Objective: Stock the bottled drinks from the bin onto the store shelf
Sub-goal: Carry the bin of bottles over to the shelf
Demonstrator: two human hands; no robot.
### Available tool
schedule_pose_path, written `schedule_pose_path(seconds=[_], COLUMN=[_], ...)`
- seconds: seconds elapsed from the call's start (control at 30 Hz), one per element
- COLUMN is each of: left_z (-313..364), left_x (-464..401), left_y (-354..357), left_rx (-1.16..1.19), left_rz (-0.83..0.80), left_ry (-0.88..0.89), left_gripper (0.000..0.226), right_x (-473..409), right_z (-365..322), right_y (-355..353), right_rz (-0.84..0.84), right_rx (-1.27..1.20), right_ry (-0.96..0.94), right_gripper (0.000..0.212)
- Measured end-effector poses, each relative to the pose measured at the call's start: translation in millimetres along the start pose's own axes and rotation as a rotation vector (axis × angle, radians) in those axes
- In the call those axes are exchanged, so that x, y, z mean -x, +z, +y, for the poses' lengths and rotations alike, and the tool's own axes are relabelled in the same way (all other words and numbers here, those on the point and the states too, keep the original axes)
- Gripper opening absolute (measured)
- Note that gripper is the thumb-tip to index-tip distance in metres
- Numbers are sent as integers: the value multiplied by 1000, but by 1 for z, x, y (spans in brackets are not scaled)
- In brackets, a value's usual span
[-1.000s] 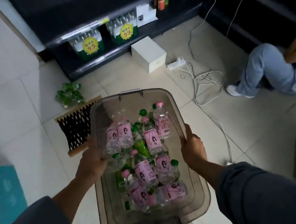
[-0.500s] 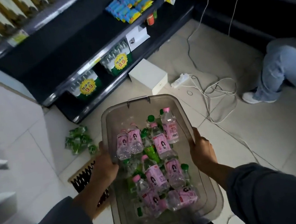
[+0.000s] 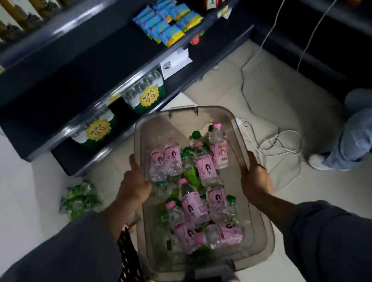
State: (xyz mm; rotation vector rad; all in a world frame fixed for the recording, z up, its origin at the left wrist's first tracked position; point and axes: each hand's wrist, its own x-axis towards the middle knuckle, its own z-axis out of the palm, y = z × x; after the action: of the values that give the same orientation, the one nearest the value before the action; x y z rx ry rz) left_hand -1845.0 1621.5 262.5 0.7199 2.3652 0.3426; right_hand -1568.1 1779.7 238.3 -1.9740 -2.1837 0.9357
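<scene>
Both hands, left hand (image 3: 132,189) and right hand (image 3: 256,179), clamp the bin (image 3: 182,117) rims. White cables (image 3: 275,149) (tangled) lie right of the bin; another person's leg (image 3: 358,139) beyond them.

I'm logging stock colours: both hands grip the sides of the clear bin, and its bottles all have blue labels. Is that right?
Not quite. The head view shows the left hand and right hand gripping the sides of the clear bin, but its bottles have pink labels, with some green ones mixed in, not blue.
</scene>
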Motion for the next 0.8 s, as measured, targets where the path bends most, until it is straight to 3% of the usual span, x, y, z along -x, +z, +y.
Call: schedule_pose_path(seconds=[0.4,0.8], left_z=[88,159], left_x=[-185,-349], left_y=[-57,-41], left_rx=[-23,-79], left_rz=[-71,-122], left_ry=[71,193], left_gripper=[93,97], right_x=[-155,-283], right_z=[-88,-109], right_y=[-2,49], right_rz=[-4,-4], right_rx=[-31,-198], right_ry=[113,315], right_gripper=[56,51])
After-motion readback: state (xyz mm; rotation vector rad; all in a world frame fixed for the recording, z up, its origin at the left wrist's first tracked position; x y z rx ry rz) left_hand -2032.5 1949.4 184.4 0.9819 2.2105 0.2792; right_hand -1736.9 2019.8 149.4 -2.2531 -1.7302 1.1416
